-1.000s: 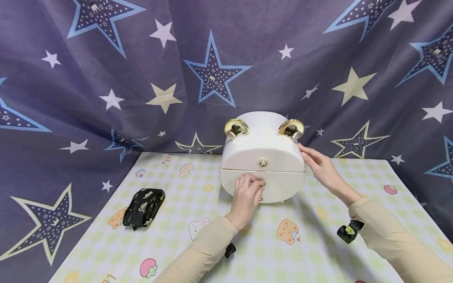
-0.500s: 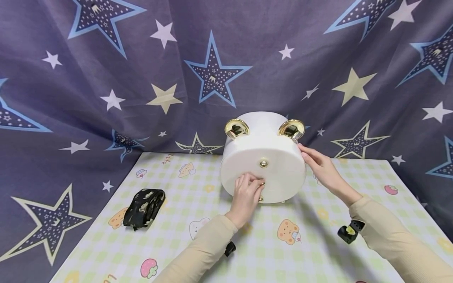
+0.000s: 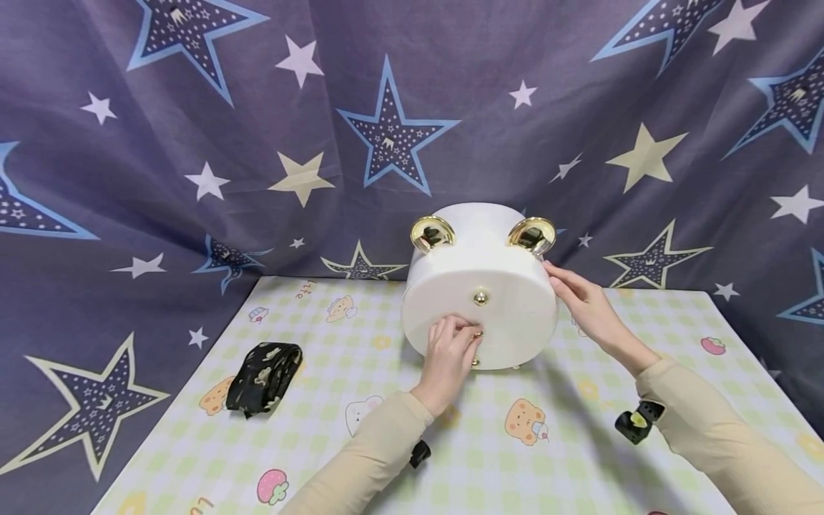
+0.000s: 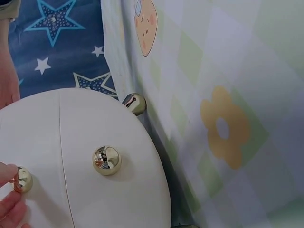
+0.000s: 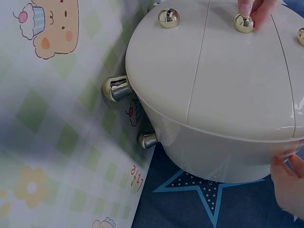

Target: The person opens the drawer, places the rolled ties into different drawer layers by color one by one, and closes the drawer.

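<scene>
A white round-fronted jewelry box [image 3: 508,315] with two gold ears stands on the table. Thin seams divide its front into drawer panels, each with a gold knob, as the right wrist view shows. My left hand [image 3: 447,365] pinches the middle knob [image 5: 244,23] between thumb and fingers. Against the box's right side rest the fingertips of my right hand [image 3: 592,311], just below the right ear [image 3: 533,234]. The top knob [image 3: 481,297] is untouched. Short gold feet [image 5: 116,89] hold the box up.
On the left of the table lies a folded black cloth [image 3: 264,379] with a pale print. A green-checked tablecloth [image 3: 476,472] with cartoon bears covers the table. Close behind the box hangs a dark curtain [image 3: 489,150] with stars.
A second ago a dark line crossed the box's front below the top knob in the head view; the front looks flush there now. Both hands stay in place.
</scene>
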`<action>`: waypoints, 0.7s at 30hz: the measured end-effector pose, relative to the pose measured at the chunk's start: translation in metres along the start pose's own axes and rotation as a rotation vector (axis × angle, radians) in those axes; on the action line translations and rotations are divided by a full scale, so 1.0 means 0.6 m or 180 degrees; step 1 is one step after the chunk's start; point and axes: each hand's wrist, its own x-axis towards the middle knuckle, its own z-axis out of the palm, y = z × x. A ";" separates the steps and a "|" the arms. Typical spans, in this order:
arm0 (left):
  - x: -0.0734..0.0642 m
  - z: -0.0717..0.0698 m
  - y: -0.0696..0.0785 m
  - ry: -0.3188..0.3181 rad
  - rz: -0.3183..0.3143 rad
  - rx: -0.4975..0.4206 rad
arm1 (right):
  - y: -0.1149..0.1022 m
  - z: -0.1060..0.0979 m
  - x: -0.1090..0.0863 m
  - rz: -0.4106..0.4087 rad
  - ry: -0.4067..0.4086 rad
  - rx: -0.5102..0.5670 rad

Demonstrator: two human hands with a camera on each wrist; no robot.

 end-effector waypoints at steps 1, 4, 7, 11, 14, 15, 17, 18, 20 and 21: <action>0.000 -0.001 0.000 -0.0015 -0.0011 -0.0003 | 0.000 0.000 0.000 0.0001 0.0001 -0.0001; -0.001 -0.002 -0.001 -0.0046 -0.0026 -0.0025 | 0.001 0.000 0.000 0.0009 0.0003 -0.0010; -0.002 -0.003 -0.003 -0.0051 -0.0035 -0.0009 | 0.002 0.000 0.000 0.0011 0.0004 -0.0021; -0.005 -0.007 -0.003 0.0006 -0.0066 -0.0078 | 0.003 0.001 0.000 -0.0007 0.0011 -0.0018; -0.009 -0.012 -0.002 0.0041 -0.0081 -0.0170 | 0.004 0.001 -0.001 -0.0023 0.0020 -0.0007; -0.010 -0.014 -0.001 0.0048 -0.0074 -0.0185 | 0.005 0.001 -0.001 -0.0028 0.0025 -0.0004; -0.013 -0.018 0.000 0.0044 -0.0065 -0.0197 | 0.005 0.001 -0.001 -0.0040 0.0031 0.0003; -0.014 -0.020 0.000 0.0035 -0.0065 -0.0205 | 0.004 0.001 -0.001 -0.0041 0.0034 0.0003; -0.017 -0.023 0.001 0.0027 -0.0058 -0.0209 | 0.004 0.000 -0.001 -0.0043 0.0036 0.0003; -0.018 -0.024 0.001 0.0019 -0.0063 -0.0212 | 0.004 0.000 -0.001 -0.0038 0.0035 -0.0004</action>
